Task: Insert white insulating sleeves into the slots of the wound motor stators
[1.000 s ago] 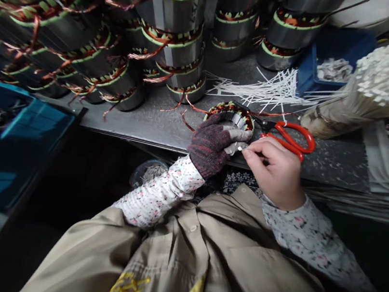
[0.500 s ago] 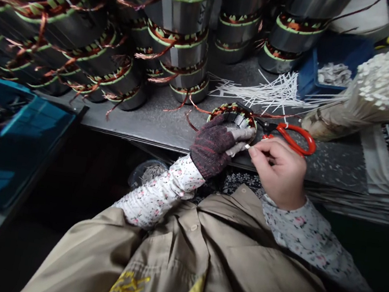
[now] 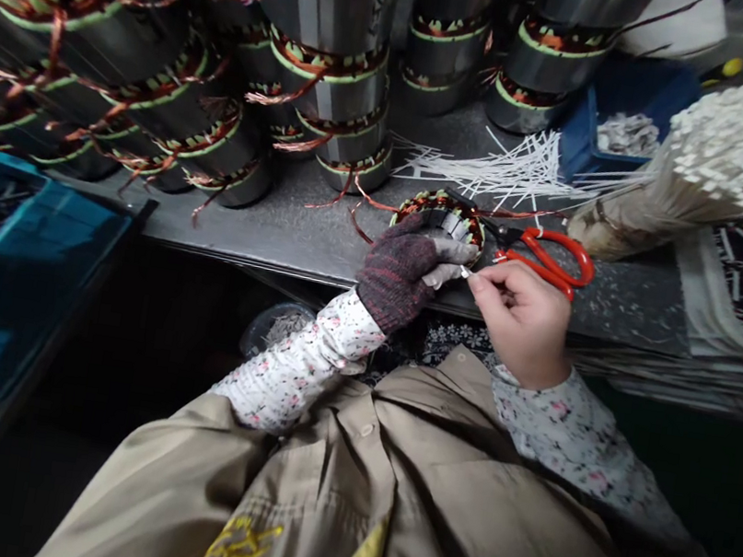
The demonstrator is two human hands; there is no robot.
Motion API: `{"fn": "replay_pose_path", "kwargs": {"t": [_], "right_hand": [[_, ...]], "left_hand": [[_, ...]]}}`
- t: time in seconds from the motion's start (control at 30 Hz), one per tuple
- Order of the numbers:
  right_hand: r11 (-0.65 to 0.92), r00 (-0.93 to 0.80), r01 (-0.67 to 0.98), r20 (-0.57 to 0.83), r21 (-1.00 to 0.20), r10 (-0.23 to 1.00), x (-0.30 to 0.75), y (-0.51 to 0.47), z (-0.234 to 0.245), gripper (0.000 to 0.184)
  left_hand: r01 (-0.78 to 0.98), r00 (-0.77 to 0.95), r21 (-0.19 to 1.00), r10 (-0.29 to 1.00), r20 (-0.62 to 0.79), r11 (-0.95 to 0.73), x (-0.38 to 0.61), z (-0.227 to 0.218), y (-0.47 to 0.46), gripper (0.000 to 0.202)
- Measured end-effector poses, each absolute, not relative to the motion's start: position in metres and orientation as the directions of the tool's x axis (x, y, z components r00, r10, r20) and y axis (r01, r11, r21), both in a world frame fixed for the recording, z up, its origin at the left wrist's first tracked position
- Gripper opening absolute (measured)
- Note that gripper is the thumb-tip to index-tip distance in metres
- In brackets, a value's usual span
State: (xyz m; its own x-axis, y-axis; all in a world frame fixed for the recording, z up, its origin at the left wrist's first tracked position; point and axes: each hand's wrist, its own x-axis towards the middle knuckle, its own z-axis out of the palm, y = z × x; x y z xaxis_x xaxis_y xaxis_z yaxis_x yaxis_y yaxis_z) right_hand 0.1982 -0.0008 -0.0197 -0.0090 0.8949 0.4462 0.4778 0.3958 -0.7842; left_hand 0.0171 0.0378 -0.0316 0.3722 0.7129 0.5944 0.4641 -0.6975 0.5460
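My left hand, in a dark knitted glove with pale wrapped fingertips, grips the near rim of a small motor stator at the bench edge. Copper windings and light green insulation ring its top, and copper leads trail out to both sides. My right hand is bare, thumb and forefinger pinched on a short white cable tie, right beside the left fingertips. Most of that tie is hidden. Red-handled scissors lie just beyond the right hand, their blades pointing at the stator.
Stacked stators crowd the back and left. Loose white cable ties are strewn behind the stator. At right stand a bundle of ties, a blue bin and a white basket. A turquoise crate sits lower left.
The view has shifted slightly, moving the whole scene a little left. My right hand keeps its pinch and is slightly closer to the left fingertips; the left keeps its hold on the stator.
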Motion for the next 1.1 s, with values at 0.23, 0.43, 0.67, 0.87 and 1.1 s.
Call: {"fn": "replay_pose_path", "kwargs": {"t": [0.23, 0.43, 0.67, 0.87, 1.1], "right_hand": [[0.317, -0.033, 0.523, 0.352, -0.792, 0.935, 0.199, 0.016, -0.023, 0.02], [0.4, -0.239, 0.417, 0.326, -0.816, 0.915, 0.211, 0.002, 0.017, 0.029], [0.086, -0.266, -0.139, 0.121, -0.987, 0.956, 0.221, -0.005, 0.01, 0.033], [0.109, -0.022, -0.265, 0.119, -0.958, 0.993, 0.217, 0.0, 0.02, 0.033], [0.286, 0.087, -0.081, 0.279, -0.955, 0.956, 0.19, 0.059, -0.01, 0.048]], "left_hand": [[0.439, 0.44, 0.532, 0.69, 0.575, -0.724, 0.015, -0.037, 0.041, 0.023], [0.51, 0.449, 0.493, 0.707, 0.547, -0.705, 0.02, -0.027, 0.034, 0.021], [0.497, 0.32, 0.608, 0.782, 0.536, -0.62, 0.023, -0.033, 0.031, 0.051], [0.581, 0.283, 0.575, 0.805, 0.521, -0.577, 0.034, -0.037, 0.024, 0.059], [0.593, 0.335, 0.541, 0.794, 0.508, -0.596, 0.046, -0.036, 0.012, 0.075]]}}
